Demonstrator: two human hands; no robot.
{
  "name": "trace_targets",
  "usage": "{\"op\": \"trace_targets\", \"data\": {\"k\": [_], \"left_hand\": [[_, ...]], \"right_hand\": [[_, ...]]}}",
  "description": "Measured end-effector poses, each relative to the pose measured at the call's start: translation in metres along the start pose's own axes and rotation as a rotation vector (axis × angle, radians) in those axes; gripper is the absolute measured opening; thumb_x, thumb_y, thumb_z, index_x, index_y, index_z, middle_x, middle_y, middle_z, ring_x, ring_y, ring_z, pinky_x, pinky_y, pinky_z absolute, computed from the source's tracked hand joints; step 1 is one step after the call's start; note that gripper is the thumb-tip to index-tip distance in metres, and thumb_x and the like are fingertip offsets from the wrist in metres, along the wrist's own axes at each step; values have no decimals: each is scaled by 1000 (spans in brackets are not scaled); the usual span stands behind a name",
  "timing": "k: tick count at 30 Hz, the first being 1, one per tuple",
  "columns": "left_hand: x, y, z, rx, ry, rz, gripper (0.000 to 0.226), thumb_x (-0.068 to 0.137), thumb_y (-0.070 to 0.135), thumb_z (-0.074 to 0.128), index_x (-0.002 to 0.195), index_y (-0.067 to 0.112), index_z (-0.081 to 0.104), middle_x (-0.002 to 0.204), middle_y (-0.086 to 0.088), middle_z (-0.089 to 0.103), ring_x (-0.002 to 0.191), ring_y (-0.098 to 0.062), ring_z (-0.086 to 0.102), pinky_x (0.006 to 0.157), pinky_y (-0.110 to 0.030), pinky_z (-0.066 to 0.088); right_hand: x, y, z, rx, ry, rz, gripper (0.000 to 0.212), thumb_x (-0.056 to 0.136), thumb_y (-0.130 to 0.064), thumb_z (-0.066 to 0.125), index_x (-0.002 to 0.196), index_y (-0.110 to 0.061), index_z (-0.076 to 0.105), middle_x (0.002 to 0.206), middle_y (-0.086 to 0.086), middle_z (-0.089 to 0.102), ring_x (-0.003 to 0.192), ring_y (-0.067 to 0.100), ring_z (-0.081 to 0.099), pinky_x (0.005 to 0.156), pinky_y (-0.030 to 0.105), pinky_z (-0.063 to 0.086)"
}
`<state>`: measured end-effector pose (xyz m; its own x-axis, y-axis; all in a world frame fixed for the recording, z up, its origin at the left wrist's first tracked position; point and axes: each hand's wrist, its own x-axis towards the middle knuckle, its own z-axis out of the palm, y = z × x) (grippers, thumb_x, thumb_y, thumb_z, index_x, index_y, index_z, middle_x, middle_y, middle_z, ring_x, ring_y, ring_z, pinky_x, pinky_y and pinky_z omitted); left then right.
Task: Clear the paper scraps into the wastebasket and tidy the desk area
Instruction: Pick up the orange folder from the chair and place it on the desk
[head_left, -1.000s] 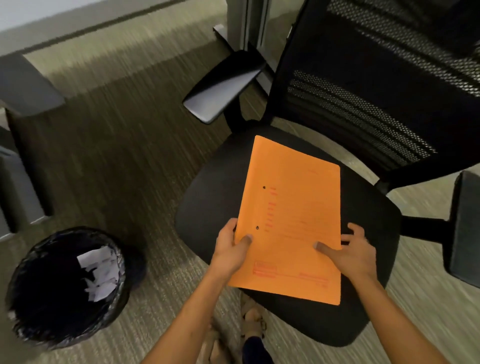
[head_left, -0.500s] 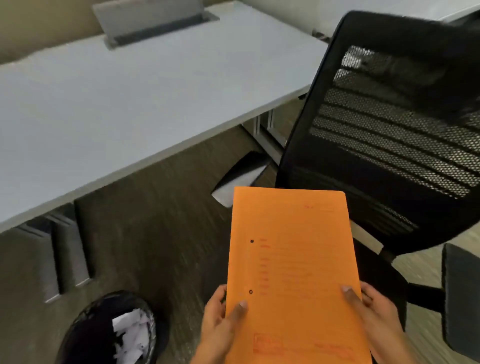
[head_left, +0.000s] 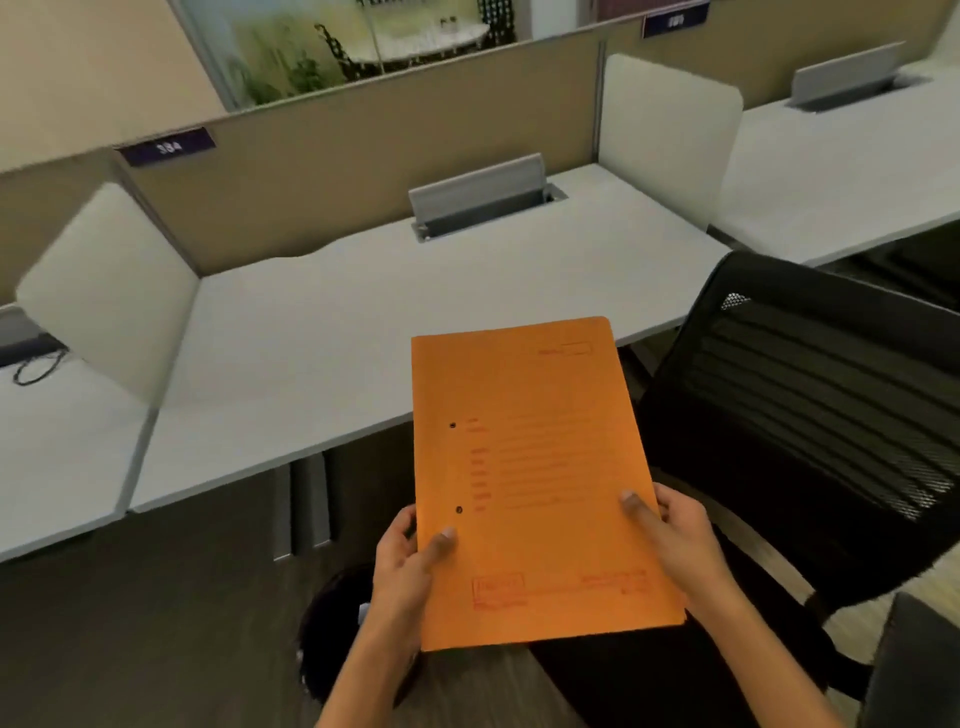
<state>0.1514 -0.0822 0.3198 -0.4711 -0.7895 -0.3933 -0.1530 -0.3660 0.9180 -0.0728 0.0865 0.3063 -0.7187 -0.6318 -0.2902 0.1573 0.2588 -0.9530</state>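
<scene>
An orange folder (head_left: 535, 467) with red print and two punch holes is held up in front of me, over the near edge of the grey desk (head_left: 363, 322). My left hand (head_left: 408, 566) grips its lower left edge, thumb on top. My right hand (head_left: 675, 540) grips its lower right edge the same way. The black-lined wastebasket (head_left: 324, 639) stands on the floor below, mostly hidden behind my left forearm and the folder; a bit of white paper shows inside it.
A black mesh office chair (head_left: 810, 415) stands at the right, its seat under the folder. The desk has a raised grey cable flap (head_left: 478, 195), white side dividers (head_left: 104, 296) and a beige back partition (head_left: 363, 150). A black cable (head_left: 36, 366) lies on the left neighbouring desk.
Both hands have lifted the orange folder off the chair seat and carried it up toward the desk. My view has swung up from the floor and chair to the desk.
</scene>
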Motion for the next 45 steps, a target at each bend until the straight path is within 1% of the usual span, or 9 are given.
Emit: {"op": "trace_targets", "data": {"k": [7,10,17,20,24,29,35,38,45], "left_hand": [[-58,31,-15,-98,63,41,32,90,9,67,120,8,54,109,-16,73,92,-34,74,75,-55,60],[-81,34,-19,-103,102,58,31,90,8,67,118,10,54,107,-14,74,87,-30,75,70,-51,61],[-102,38,-31,-212,182,15,30,92,8,64,120,9,52,109,-17,72,89,-33,74,71,-54,60],[-89,41,-34,-197,186,-26,32,94,9,61,123,12,49,110,-16,70,88,-32,74,65,-48,61],[-45,51,-42,-134,163,-32,39,92,14,65,125,16,45,113,-16,69,89,-33,74,72,-53,61],[8,68,-45,-17,163,-64,67,77,22,79,133,20,42,114,-14,69,91,-31,74,77,-53,61],[58,102,-44,-39,164,-1,57,85,18,72,130,21,38,99,-21,74,62,-39,69,37,-30,48],[77,113,-45,-33,178,-2,52,89,15,68,132,21,40,98,-20,74,51,-33,61,34,-28,44],[123,130,-53,-35,193,-3,47,92,12,64,131,25,39,99,-21,73,48,-29,58,34,-26,46]], "right_hand": [[-40,-45,8,-23,-37,-120,15,93,-39,63,106,-31,67,106,1,74,94,19,74,84,52,60],[-62,-58,9,-63,-51,-117,12,92,-40,65,103,-35,65,104,-2,74,91,18,74,80,47,61],[-78,-82,0,-169,-310,-55,18,92,-31,65,110,-27,63,98,1,76,83,14,76,68,30,58],[-63,-82,13,-130,-302,-75,15,94,-26,63,110,-26,63,99,2,77,85,17,76,73,35,60],[-14,-78,40,-90,-260,-64,13,95,-26,63,108,-24,64,98,4,77,86,19,75,79,42,61],[58,-90,71,-61,-274,-44,17,95,-27,62,112,-22,63,100,4,76,85,15,75,73,33,61],[124,-123,100,-46,-317,18,17,96,-23,63,111,-14,64,100,8,75,87,19,73,58,19,54],[144,-140,109,-25,-329,39,20,96,-22,63,112,-10,65,102,11,74,89,21,72,59,20,57],[181,-147,121,89,-399,209,28,90,-15,71,116,-8,63,111,17,69,100,28,68,65,28,59]]}}
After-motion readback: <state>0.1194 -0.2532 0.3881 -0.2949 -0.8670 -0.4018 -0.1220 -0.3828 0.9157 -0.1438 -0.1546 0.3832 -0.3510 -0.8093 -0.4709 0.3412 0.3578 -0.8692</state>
